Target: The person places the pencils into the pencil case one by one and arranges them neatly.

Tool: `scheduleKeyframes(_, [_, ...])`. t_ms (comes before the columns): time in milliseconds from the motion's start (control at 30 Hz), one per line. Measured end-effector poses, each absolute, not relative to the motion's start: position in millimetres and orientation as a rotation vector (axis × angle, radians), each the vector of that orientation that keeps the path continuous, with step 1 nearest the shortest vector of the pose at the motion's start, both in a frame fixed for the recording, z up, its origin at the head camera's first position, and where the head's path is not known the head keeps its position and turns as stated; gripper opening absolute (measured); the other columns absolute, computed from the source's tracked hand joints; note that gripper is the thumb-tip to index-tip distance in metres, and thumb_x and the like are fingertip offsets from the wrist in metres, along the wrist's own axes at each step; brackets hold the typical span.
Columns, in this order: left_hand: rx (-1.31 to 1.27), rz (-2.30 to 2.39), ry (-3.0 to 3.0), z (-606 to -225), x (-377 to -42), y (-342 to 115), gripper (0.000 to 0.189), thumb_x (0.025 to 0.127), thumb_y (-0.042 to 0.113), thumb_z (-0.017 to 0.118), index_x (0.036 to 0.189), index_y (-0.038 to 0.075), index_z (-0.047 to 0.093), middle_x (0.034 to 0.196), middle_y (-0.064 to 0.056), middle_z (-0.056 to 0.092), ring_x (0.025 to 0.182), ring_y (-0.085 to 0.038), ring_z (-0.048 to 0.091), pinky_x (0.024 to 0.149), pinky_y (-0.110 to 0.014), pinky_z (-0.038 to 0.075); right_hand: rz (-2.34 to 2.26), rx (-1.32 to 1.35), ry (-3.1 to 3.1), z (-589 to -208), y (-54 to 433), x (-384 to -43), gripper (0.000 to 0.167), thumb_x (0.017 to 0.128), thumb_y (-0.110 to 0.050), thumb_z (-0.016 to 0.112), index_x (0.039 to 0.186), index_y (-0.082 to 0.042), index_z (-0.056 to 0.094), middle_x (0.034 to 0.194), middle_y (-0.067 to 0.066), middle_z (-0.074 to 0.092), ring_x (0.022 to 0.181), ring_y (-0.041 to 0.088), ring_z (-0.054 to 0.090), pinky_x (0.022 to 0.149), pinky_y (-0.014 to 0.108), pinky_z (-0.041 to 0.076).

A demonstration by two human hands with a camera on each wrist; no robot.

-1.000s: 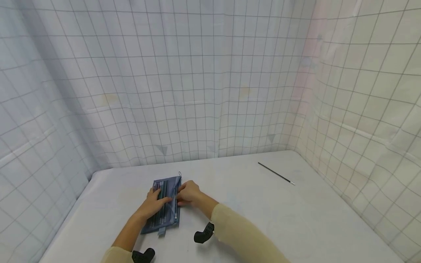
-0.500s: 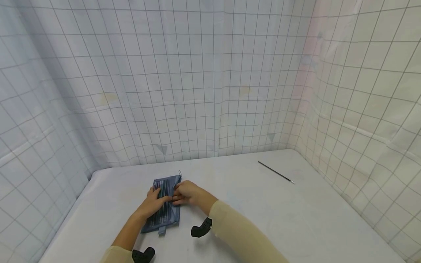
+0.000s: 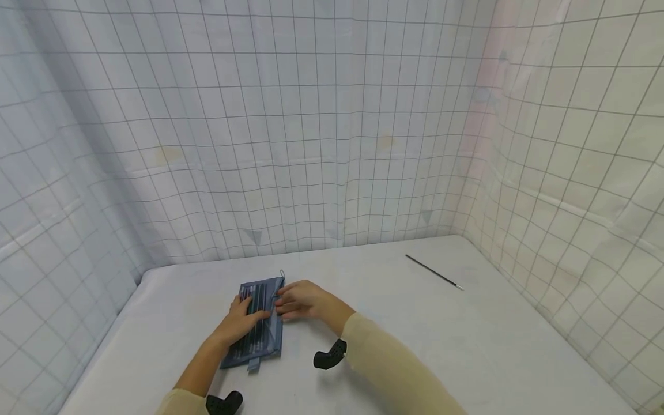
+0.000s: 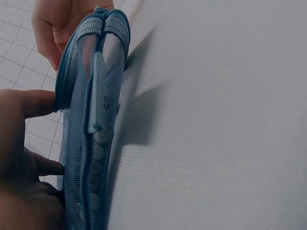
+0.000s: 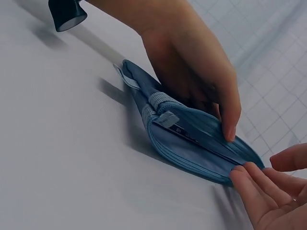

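Note:
A blue mesh zip pencil case [image 3: 259, 323] lies on the table, with several dark pencils [image 3: 255, 305] showing through its top. My left hand [image 3: 241, 324] rests on it with fingers spread, its thumb along the zip edge. In the right wrist view the zip mouth [image 5: 192, 153] gapes, and a dark pencil with light lettering [image 5: 178, 129] lies inside. My right hand [image 3: 306, 301] is at the case's right edge. Its fingertips [image 5: 238, 168] touch the lower lip of the mouth, with the thumb raised apart from them.
A black pencil with a pale end [image 3: 434, 272] lies at the back right of the white table [image 3: 373, 323]. Grid-patterned white curtains [image 3: 321, 144] hang behind and at both sides. Black wrist-camera mounts [image 3: 329, 355] stick out under the forearms.
A pencil that showed along the case's right edge no longer shows there. My right hand has reached in over the edge, then drawn back slightly right. My left hand stays on the case.

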State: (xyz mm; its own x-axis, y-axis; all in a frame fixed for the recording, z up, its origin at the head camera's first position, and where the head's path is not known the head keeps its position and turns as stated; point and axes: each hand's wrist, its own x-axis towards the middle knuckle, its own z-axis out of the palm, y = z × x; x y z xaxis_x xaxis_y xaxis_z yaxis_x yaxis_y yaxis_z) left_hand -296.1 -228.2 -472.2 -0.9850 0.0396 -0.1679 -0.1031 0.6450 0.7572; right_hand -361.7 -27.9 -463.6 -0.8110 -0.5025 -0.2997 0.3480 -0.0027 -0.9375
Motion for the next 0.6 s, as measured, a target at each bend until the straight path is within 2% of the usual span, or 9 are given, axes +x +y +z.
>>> scheduleKeyframes(333, [-0.077, 1.183, 2.774, -468.6, -295.5, -223.2, 0.092, 0.098, 0.04, 0.066, 0.153, -0.019, 0.021, 0.159, -0.045, -0.001, 0.144, -0.066, 0.005, 0.113, -0.075, 0.014, -1.783, -0.224, 1.875, -451.3, 5.2, -368.6, 0.038, 0.1, -0.006, 0.066, 0.137, 0.004, 0.062, 0.106, 0.012, 0.075, 0.098, 0.025, 0.074, 0.082, 0.041, 0.061])
scheduleKeyframes(600, [-0.065, 1.201, 2.776, -469.6, -294.0, -225.3, 0.093, 0.097, 0.041, 0.067, 0.153, -0.019, 0.022, 0.159, -0.046, -0.001, 0.143, -0.066, 0.007, 0.112, -0.076, 0.016, -1.792, -0.2, 1.92, -444.0, 30.8, -371.8, 0.04, 0.098, -0.001, 0.067, 0.137, 0.005, 0.061, 0.108, 0.015, 0.074, 0.097, 0.026, 0.074, 0.084, 0.039, 0.06])
